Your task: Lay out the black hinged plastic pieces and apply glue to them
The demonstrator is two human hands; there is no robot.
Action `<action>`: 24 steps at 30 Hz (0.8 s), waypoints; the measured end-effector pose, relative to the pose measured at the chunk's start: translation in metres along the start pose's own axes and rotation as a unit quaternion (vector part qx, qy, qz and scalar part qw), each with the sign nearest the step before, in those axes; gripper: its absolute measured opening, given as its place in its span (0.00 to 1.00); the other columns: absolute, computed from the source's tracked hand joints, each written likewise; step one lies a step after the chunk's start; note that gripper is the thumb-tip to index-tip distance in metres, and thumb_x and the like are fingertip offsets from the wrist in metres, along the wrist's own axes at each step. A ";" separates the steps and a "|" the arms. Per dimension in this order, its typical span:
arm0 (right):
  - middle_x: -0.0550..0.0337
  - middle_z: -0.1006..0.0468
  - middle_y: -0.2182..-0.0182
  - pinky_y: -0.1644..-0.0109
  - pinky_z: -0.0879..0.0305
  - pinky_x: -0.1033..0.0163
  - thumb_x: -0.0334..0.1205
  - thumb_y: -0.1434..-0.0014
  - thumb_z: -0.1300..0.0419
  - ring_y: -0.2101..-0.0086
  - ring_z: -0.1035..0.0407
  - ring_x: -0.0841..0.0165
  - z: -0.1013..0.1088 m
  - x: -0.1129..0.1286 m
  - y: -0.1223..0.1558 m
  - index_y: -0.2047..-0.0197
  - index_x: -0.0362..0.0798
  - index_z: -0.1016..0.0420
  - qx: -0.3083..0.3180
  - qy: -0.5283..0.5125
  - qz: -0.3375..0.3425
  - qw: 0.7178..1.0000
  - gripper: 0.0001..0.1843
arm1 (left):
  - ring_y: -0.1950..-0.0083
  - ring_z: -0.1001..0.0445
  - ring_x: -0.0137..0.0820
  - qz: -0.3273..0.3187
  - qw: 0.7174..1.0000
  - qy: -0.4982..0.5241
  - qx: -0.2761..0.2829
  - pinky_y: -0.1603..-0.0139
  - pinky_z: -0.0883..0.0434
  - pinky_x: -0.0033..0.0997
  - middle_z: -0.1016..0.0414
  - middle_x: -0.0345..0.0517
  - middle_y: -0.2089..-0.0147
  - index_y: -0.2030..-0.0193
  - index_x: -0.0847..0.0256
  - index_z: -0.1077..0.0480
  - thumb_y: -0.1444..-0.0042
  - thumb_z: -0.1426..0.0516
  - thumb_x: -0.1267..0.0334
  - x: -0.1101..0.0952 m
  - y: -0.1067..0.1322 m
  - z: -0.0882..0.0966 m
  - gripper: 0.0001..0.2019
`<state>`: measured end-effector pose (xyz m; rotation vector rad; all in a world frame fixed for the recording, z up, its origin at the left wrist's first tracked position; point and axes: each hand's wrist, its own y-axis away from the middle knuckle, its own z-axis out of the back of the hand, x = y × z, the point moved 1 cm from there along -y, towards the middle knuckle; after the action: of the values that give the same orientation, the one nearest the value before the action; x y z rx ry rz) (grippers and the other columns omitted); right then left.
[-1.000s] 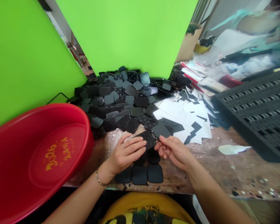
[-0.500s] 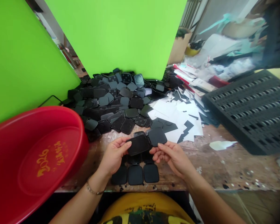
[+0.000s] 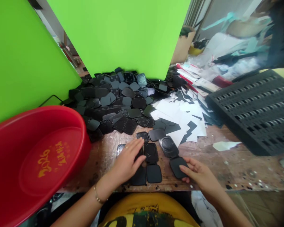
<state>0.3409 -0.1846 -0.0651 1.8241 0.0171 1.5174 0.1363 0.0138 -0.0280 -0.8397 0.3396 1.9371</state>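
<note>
My right hand (image 3: 197, 170) pinches the lower, smooth leaf of a black hinged compact case (image 3: 177, 167) between thumb and fingers. The case lies unfolded, and its upper leaf shows a shiny round recess. My left hand (image 3: 126, 159) is spread palm down over similar unfolded cases on the table, its fingers extended and partly covering them. Between the hands lies another unfolded case (image 3: 153, 174), smooth leaf toward me and recessed leaf away. Just beyond it rests one more unfolded case (image 3: 156, 134), turned sideways.
A heap of black cases (image 3: 118, 104) covers the back of the wooden table (image 3: 196, 157). White and dark paper pieces (image 3: 170, 110) lie right of it. A red basin (image 3: 84, 135) stands at left, a slotted black tray (image 3: 255, 119) at right. Green panels (image 3: 123, 37) rise behind.
Both hands held an unfolded case up in front of me; now they have parted. My right hand has moved right and nearer with a case, and my left has lowered onto the cases.
</note>
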 end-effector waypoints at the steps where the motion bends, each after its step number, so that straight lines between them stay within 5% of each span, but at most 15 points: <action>1: 0.60 0.23 0.74 0.77 0.39 0.70 0.59 0.56 0.31 0.81 0.35 0.75 0.000 -0.012 0.003 0.55 0.45 0.29 -0.023 -0.009 -0.008 1.000 0.32 | 0.28 0.50 0.40 -0.036 0.996 -0.073 0.037 0.28 0.50 0.52 0.49 0.48 0.28 0.29 0.54 0.49 0.35 0.50 0.55 0.000 0.003 -0.007 0.28; 6: 0.57 0.22 0.72 0.75 0.37 0.67 0.58 0.57 0.32 0.79 0.31 0.71 -0.020 -0.037 0.012 0.48 0.43 0.33 -0.055 -0.026 0.007 0.998 0.38 | 0.25 0.63 0.42 -0.132 0.950 -0.252 0.130 0.29 0.57 0.57 0.63 0.42 0.25 0.27 0.53 0.62 0.35 0.53 0.48 0.000 0.014 -0.039 0.34; 10: 0.61 0.27 0.77 0.75 0.38 0.64 0.56 0.49 0.40 0.79 0.32 0.67 -0.023 -0.030 0.007 0.39 0.43 0.38 -0.058 0.164 0.039 0.984 0.39 | 0.25 0.63 0.39 -0.159 0.938 -0.283 0.122 0.28 0.64 0.53 0.65 0.41 0.25 0.27 0.55 0.61 0.35 0.58 0.43 0.004 0.014 -0.049 0.34; 14: 0.57 0.23 0.70 0.66 0.37 0.61 0.52 0.44 0.44 0.70 0.28 0.63 -0.012 -0.015 0.003 0.40 0.50 0.32 -0.057 0.430 0.070 0.898 0.30 | 0.25 0.63 0.38 -0.161 0.936 -0.288 0.118 0.29 0.66 0.51 0.64 0.41 0.25 0.27 0.55 0.60 0.35 0.60 0.43 0.005 0.014 -0.047 0.33; 20: 0.54 0.20 0.69 0.68 0.37 0.59 0.52 0.40 0.45 0.68 0.24 0.56 -0.015 0.028 0.004 0.44 0.54 0.28 -0.017 0.618 0.039 0.785 0.23 | 0.25 0.63 0.37 -0.154 0.946 -0.260 0.118 0.29 0.63 0.50 0.64 0.40 0.25 0.27 0.55 0.59 0.34 0.62 0.43 0.006 0.016 -0.046 0.33; 22: 0.52 0.19 0.65 0.68 0.36 0.57 0.49 0.37 0.48 0.66 0.24 0.54 -0.021 0.049 -0.007 0.45 0.53 0.27 -0.076 0.666 0.089 0.737 0.21 | 0.25 0.62 0.37 -0.153 0.949 -0.249 0.119 0.28 0.61 0.51 0.62 0.41 0.25 0.27 0.55 0.59 0.34 0.61 0.43 0.005 0.016 -0.046 0.33; 24: 0.52 0.22 0.53 0.62 0.33 0.55 0.39 0.36 0.52 0.57 0.25 0.55 -0.030 0.068 -0.027 0.41 0.52 0.30 -0.116 0.684 0.217 0.686 0.22 | 0.25 0.62 0.38 -0.150 0.952 -0.237 0.123 0.28 0.59 0.53 0.61 0.44 0.25 0.27 0.57 0.59 0.35 0.59 0.43 0.002 0.016 -0.042 0.34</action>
<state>0.3476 -0.1186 -0.0219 0.1156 0.1066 2.7207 0.1395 -0.0166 -0.0617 -0.2292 0.1470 1.6987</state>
